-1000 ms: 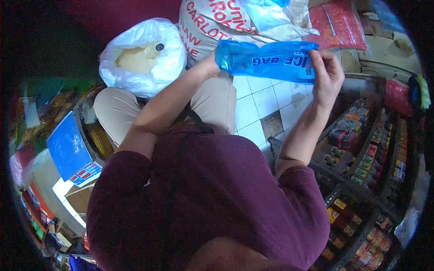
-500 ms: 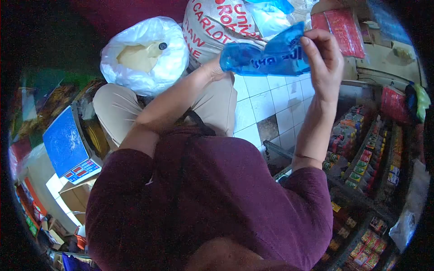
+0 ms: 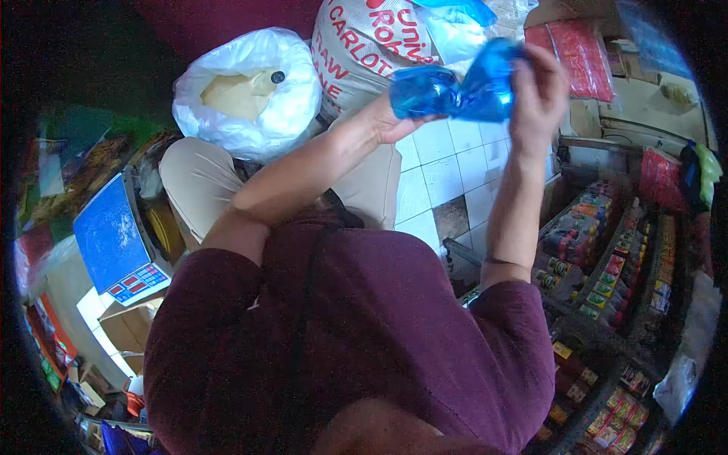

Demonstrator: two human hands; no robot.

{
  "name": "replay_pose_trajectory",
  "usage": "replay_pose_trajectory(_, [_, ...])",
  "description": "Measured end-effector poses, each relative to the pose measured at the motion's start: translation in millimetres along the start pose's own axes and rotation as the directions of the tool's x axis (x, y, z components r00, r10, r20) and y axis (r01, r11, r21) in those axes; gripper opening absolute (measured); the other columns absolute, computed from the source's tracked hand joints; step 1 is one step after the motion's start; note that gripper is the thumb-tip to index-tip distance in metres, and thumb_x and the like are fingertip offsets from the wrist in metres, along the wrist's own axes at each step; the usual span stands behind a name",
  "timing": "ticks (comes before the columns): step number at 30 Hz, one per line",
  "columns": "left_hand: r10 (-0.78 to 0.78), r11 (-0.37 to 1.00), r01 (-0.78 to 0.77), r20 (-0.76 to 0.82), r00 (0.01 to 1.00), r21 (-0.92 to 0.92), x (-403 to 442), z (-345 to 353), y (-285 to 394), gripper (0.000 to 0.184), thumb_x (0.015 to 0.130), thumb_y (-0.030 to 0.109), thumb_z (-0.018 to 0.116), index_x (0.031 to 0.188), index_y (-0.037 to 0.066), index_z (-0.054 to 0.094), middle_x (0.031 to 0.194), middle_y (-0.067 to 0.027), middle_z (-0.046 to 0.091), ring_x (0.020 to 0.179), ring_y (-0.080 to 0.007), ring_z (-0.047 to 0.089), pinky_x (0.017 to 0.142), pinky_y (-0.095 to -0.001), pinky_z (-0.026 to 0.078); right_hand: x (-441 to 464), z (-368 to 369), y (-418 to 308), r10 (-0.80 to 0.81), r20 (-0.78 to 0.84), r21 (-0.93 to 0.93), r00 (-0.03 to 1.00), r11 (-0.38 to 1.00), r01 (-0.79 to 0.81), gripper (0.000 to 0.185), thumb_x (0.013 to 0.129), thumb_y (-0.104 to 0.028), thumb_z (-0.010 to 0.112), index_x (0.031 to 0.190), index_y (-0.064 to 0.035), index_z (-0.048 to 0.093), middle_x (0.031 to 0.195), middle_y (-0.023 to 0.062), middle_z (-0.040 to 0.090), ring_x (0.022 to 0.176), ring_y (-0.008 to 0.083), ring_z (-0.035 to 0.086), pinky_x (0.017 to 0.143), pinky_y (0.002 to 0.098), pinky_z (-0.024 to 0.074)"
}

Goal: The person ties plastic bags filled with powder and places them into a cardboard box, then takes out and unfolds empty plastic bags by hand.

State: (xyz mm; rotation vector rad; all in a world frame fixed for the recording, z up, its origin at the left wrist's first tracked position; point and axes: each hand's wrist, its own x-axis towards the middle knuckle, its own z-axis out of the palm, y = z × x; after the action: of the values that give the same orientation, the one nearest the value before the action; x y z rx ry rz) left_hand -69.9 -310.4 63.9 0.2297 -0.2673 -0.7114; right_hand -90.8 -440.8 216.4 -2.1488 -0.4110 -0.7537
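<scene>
A blue plastic bag [image 3: 487, 85], pinched narrow at its middle, stretches between my two hands. My left hand [image 3: 388, 121] is under the bag's left end, its fingers mostly hidden behind the blue plastic. Blurred by motion, my right hand [image 3: 540, 91] grips the bag's right end. Left of my left hand stands an open white plastic sack [image 3: 296, 114] holding a pale powder [image 3: 231, 97], with a small dark round object [image 3: 277, 76] in it. A woven sack with red lettering [image 3: 353, 57] stands behind my left hand, with light blue plastic [image 3: 455, 30] on it.
A blue scale [image 3: 114, 235] with a red display stands at the left, above a cardboard box [image 3: 133, 326]. Shelves of bottles and packets [image 3: 607, 265] fill the right side. Red packs [image 3: 576, 57] lie at the upper right. White floor tiles [image 3: 417, 189] show below the bag.
The blue bag, spread flat with its lettering showing earlier, is now gathered and narrowed at its middle. My left hand has moved slightly right, and my right hand has turned over its end.
</scene>
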Motion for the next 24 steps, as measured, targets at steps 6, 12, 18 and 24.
replay_pose_trajectory(6, [0.108,0.925,-0.086,-0.04,0.993,0.37,-9,1,18,0.03,0.083,0.017,0.062,0.111,0.006,0.058,0.104,-0.0047,0.06,0.091,-0.0135,0.059,0.082,-0.0278,0.049,6,-27,2,0.094,-0.239,0.35,0.966,0.937,-0.005,0.017,0.086,-0.001,0.055,0.103,0.0005,0.054,0.097,0.0082,0.06,0.086,0.0114,0.056,0.075,0.0217,0.0457])
replay_pose_trajectory(12, [0.049,0.89,-0.026,-0.039,0.998,0.455,-12,4,18,0.032,0.082,0.016,0.062,0.112,0.005,0.056,0.103,-0.0043,0.06,0.091,-0.0116,0.058,0.079,-0.0247,0.049,9,-25,-6,0.046,-0.209,0.224,0.977,0.975,0.002,0.017,0.084,-0.002,0.059,0.101,0.0008,0.057,0.093,0.0069,0.061,0.083,0.0094,0.057,0.073,0.0199,0.0452])
replay_pose_trajectory(18, [-0.047,0.947,0.024,0.064,0.997,0.32,-6,16,12,0.035,0.081,0.02,0.064,0.112,0.007,0.057,0.104,-0.005,0.061,0.092,-0.0122,0.059,0.083,-0.0275,0.047,6,-5,-3,-0.02,-0.138,0.168,0.99,0.985,0.043,0.017,0.083,-0.003,0.06,0.1,0.0007,0.057,0.09,0.0049,0.061,0.081,0.0089,0.056,0.074,0.0194,0.0443])
replay_pose_trajectory(24, [-0.057,0.858,-0.006,0.107,0.993,0.514,-10,52,1,0.036,0.079,0.019,0.066,0.112,0.005,0.057,0.101,-0.0056,0.063,0.091,-0.0125,0.06,0.082,-0.0276,0.047,4,5,5,-0.066,-0.23,0.107,0.971,0.99,0.093,0.016,0.083,-0.002,0.06,0.099,0.0003,0.058,0.092,0.0061,0.062,0.083,0.0103,0.057,0.075,0.0208,0.0448])
